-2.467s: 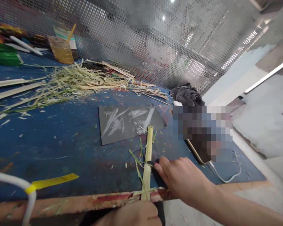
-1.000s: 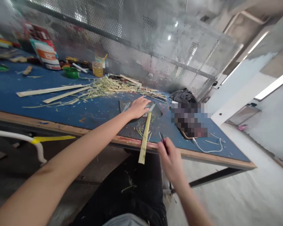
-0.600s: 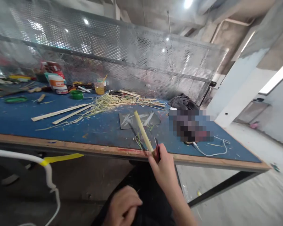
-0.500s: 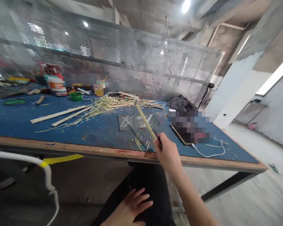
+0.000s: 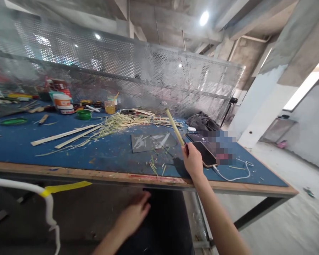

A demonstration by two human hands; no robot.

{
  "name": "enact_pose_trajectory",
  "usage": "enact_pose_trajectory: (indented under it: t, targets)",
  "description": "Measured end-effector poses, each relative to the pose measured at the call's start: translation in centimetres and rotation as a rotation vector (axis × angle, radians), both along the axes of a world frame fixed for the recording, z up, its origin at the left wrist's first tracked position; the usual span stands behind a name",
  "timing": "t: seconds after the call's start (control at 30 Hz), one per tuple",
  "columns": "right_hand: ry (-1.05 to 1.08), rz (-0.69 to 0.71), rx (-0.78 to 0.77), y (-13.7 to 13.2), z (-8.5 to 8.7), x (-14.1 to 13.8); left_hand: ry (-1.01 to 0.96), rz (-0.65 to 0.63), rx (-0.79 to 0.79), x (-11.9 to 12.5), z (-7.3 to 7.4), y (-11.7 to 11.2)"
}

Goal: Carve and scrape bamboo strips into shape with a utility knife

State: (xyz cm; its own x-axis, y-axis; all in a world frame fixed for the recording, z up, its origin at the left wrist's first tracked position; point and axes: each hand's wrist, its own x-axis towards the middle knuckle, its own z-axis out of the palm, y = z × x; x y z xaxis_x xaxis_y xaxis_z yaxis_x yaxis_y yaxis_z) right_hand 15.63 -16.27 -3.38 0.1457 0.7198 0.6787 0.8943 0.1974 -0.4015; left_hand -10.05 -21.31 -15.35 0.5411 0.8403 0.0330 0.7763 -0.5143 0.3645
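Pale yellow-green and narrow, a strip (image 5: 174,127) of what looks like bamboo rises from the right hand (image 5: 193,159), held above the blue desk (image 5: 18,147), its far end leaning up and to the left. From my distant post I see the right hand closed around the strip's near end. A slim dark object (image 5: 186,146) sits in the same grasp, too hidden by the fingers for me to identify. The left hand (image 5: 131,216) is lower, in front of the desk by the dark-clothed lap, slightly blurred, fingers loosely extended, with nothing visible in it.

I judge the strip light and fairly stiff along its length, perhaps springy across its flat faces. Its edges could be splintery and its smooth side a little slippery, so I would pinch the broad faces near one end, fingertips clear of the edges.

To the right hand's left lie a scratched grey sheet (image 5: 138,142) and, nearer, scattered green clippings (image 5: 152,166). Beyond the sheet is a heap of shavings (image 5: 122,122). Just right of that hand lies a phone (image 5: 204,153); beyond it, a dark cloth (image 5: 203,122).
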Motion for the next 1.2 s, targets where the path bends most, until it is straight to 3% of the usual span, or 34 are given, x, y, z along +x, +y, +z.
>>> enact_pose_trajectory:
  t: [0.07, 0.1, 0.13, 0.2, 0.27, 0.37, 0.43, 0.53, 0.6, 0.77, 0.97, 1.1, 1.2]
  targets:
    - [0.018, 0.002, 0.014, -0.1, 0.0, 0.2, -0.026, -0.518, 0.119, 3.3, 1.8, -2.6]
    - [0.031, -0.001, 0.027, -0.1, 0.0, 0.4, -0.077, -0.663, 0.234, 4.9, 3.1, -3.5]
    - [0.048, -0.007, 0.043, -0.1, 0.0, 0.7, -0.14, -0.697, 0.352, 6.3, 4.5, -4.0]
    - [0.088, -0.025, 0.085, 0.1, -0.1, 1.3, -0.183, -0.652, 0.481, 8.7, 7.5, -3.5]
    - [0.136, -0.053, 0.136, 0.3, -0.3, 1.9, -0.137, -0.521, 0.509, 10.3, 10.1, -1.4]
    - [0.202, -0.099, 0.199, 0.8, -0.7, 2.5, -0.002, -0.341, 0.413, 11.6, 13.0, 3.2]
    - [0.234, -0.123, 0.225, 1.0, -0.9, 2.8, 0.099, -0.204, 0.304, 11.8, 14.1, 6.2]
    - [0.255, -0.133, 0.234, 1.1, -1.2, 3.1, 0.174, -0.174, 0.203, 11.2, 14.3, 9.0]
    - [0.254, -0.116, 0.223, 1.0, -1.2, 3.1, 0.204, -0.21, 0.155, 10.1, 13.9, 9.6]
    - [0.257, -0.074, 0.19, 0.9, -1.2, 2.9, 0.226, -0.28, 0.142, 6.2, 13.0, 8.2]
    - [0.279, -0.054, 0.16, 0.7, -1.2, 2.8, 0.268, -0.264, 0.129, 0.9, 13.7, 7.7]
    - [0.285, -0.044, 0.144, 0.4, -1.2, 2.8, 0.308, -0.277, 0.123, -2.7, 14.1, 9.5]
    - [0.287, -0.039, 0.135, 0.2, -1.3, 2.7, 0.328, -0.204, 0.144, -5.9, 14.5, 11.9]
